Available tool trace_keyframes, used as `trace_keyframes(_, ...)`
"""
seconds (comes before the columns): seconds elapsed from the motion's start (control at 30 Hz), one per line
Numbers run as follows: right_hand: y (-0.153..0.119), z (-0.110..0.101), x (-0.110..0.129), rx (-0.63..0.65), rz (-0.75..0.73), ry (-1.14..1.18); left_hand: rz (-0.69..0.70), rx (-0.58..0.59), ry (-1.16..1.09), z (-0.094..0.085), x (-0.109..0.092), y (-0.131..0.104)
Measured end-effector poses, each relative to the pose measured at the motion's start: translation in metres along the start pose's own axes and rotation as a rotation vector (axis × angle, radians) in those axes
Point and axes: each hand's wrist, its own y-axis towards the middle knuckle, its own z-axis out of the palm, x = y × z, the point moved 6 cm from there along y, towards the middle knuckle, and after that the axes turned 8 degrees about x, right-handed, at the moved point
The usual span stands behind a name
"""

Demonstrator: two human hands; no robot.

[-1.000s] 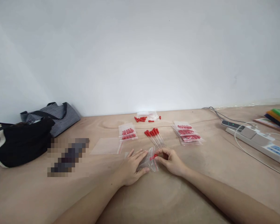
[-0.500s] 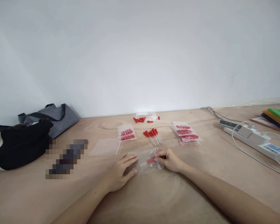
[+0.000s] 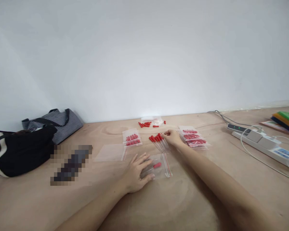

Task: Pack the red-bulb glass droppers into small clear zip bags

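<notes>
My left hand (image 3: 137, 171) lies flat on the wooden table, fingers spread, pressing the left end of a small clear zip bag (image 3: 160, 169) that holds one red-capped dropper (image 3: 154, 166). My right hand (image 3: 171, 137) is stretched forward to a row of loose red-capped glass droppers (image 3: 159, 141); its fingertips touch the red caps at the row's right side. Whether it grips one I cannot tell.
Filled zip bags lie at left (image 3: 131, 138) and right (image 3: 194, 137) of the row. Loose red caps (image 3: 145, 123) sit near the wall. An empty clear bag (image 3: 109, 152) lies left. Bags (image 3: 26, 144) stand far left; a power strip (image 3: 265, 142) with cables lies right.
My right hand let go of the zip bag and reached forward to the dropper row. The bag now lies flat with one dropper inside; my left hand shifted slightly onto it.
</notes>
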Motion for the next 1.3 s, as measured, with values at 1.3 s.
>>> trace_keyframes(1.3,-0.104,0.001,-0.015,0.236,-0.044,0.655,-0.018,0.107,-0.006,0.007,-0.001,0.001)
